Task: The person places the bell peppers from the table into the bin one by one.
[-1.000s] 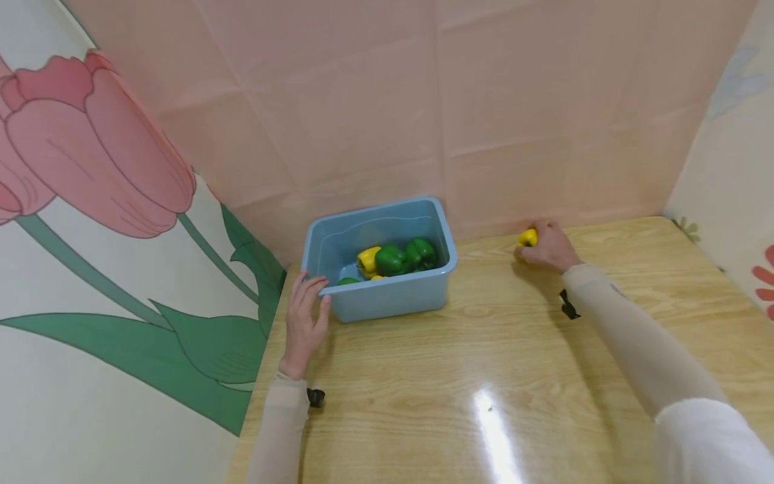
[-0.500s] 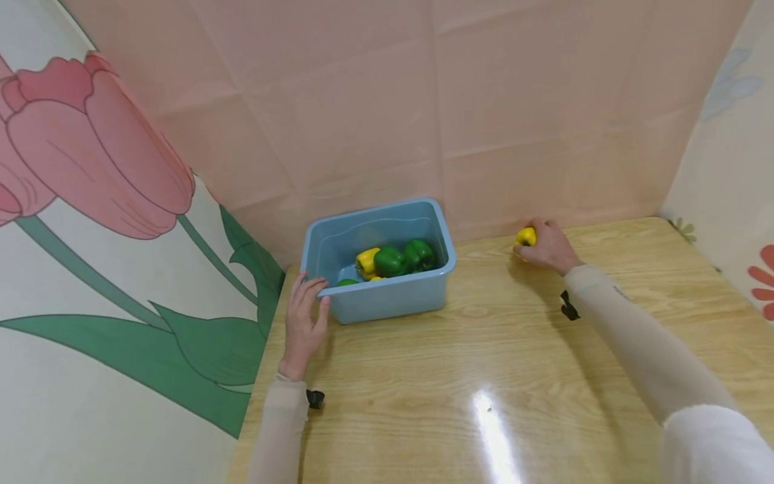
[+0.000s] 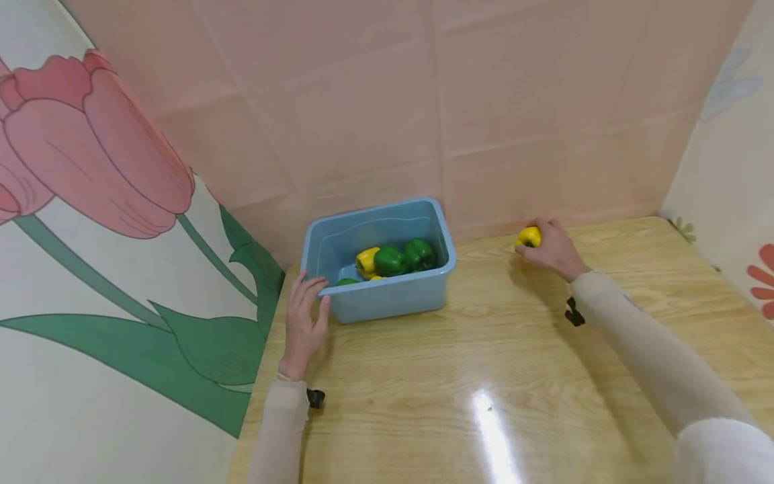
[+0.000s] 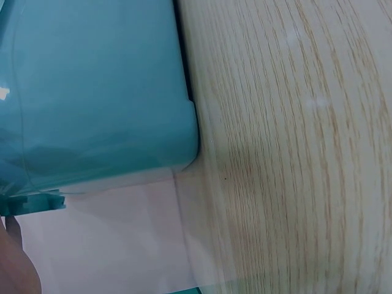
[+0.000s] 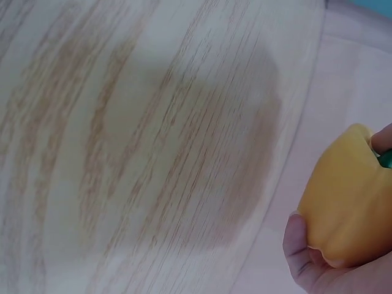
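Note:
A blue plastic bin (image 3: pixel 387 299) stands at the back left of the wooden table (image 3: pixel 484 376). Inside it lie green peppers (image 3: pixel 392 259) and a yellow pepper (image 3: pixel 366 259). My left hand (image 3: pixel 305 316) rests with straight fingers against the bin's near left corner; the left wrist view shows the bin's wall (image 4: pixel 92 92) close up. My right hand (image 3: pixel 551 246) grips a small yellow pepper (image 3: pixel 529 236) near the back wall, just above the table. In the right wrist view my fingers (image 5: pixel 306 257) curl round that pepper (image 5: pixel 349 208).
Pink sheeting (image 3: pixel 484 114) closes off the back of the table. A tulip-printed panel (image 3: pixel 121 235) stands along the left side and a flowered panel (image 3: pixel 738 181) at the right. Bare wood stretches from the bin to the front edge.
My right hand with the yellow pepper has lifted slightly off the table and shifted a little right. The left hand and the bin have not moved.

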{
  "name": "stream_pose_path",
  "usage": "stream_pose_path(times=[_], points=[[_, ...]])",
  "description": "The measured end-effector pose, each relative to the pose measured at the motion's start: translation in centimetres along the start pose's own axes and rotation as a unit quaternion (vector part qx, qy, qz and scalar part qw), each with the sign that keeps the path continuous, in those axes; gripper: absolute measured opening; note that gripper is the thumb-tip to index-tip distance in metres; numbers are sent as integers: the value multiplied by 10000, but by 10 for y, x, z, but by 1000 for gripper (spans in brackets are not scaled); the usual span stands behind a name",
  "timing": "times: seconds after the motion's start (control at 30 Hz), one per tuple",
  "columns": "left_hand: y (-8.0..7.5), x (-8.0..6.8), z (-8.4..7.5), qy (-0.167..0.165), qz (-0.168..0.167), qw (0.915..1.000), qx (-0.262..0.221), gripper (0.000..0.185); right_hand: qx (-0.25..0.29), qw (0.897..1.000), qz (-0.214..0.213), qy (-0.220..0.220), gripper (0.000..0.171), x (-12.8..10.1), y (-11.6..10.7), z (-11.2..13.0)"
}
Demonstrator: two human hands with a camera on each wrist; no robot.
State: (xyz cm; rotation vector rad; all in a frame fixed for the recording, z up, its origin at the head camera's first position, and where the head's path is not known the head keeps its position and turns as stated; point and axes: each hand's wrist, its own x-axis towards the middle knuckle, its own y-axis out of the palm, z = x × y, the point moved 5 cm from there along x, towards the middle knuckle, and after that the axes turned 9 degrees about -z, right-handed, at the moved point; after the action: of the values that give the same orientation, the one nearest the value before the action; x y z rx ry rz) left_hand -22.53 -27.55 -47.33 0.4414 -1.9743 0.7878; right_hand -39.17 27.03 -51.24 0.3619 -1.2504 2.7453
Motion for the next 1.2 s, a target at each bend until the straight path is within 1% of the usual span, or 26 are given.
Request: stream_pose_path(times=[0.33,0.53,0.77,1.07,1.2], points=[[-1,1,0,9,15,10000,13,25,179,9994,-288,-77,66,-7,-6,5],[-1,0,0,-43,29,10000,38,25,430,9984,-373,-35,61,-10,-9,13],[-1,1,-1,-13,23,10000,34,25,569,9971,-497,-12,58,-15,-11,11],[-1,0,-1,-29,22,10000,90,25,771,9940,-774,-111,54,-24,-14,20],[0,0,0,-10,26,10000,59,25,944,9916,-881,-37,52,-27,-14,22]])
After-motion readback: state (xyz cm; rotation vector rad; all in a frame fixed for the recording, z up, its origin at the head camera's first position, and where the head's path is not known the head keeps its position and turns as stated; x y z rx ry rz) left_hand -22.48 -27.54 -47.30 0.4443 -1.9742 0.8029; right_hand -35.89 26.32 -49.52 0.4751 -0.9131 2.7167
